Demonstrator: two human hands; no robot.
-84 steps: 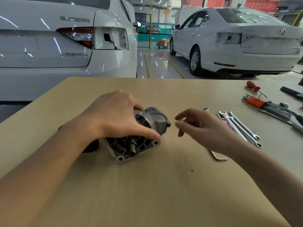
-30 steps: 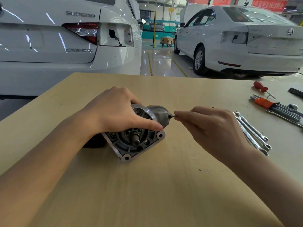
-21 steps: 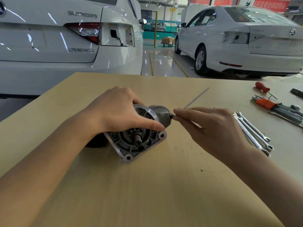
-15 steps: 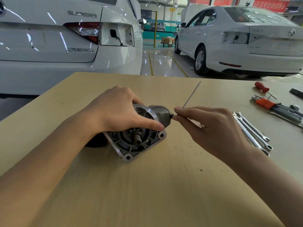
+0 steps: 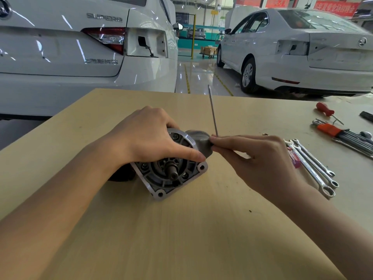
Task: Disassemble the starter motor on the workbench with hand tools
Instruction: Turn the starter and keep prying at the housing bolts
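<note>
While resting on its side near the middle of the tan surface (image 5: 181,239), starter motor (image 5: 173,170) lies with flanged nose and shaft stub pointing toward the camera. Left hand (image 5: 149,136), from 8 o'clock, clamped over the top of the housing, fingers curled round it, thumb pressed along the flange edge toward 3 o'clock. Right hand (image 5: 256,158), from 4 o'clock, with its grip pinched on a thin hex key (image 5: 213,112) right at the grey solenoid end of the motor; long arm of the key sticking up toward 12 o'clock, short end hidden behind the fingertips. At 3 o'clock of the hands, combination wrenches (image 5: 314,166) side by side on the surface. Farther toward 2 o'clock, an orange-holdered hex key set (image 5: 331,131) and a red-handled screwdriver (image 5: 325,109). Beyond the far edge, white car (image 5: 60,57) at 11 o'clock, second white car (image 5: 302,53) at 1 o'clock.
</note>
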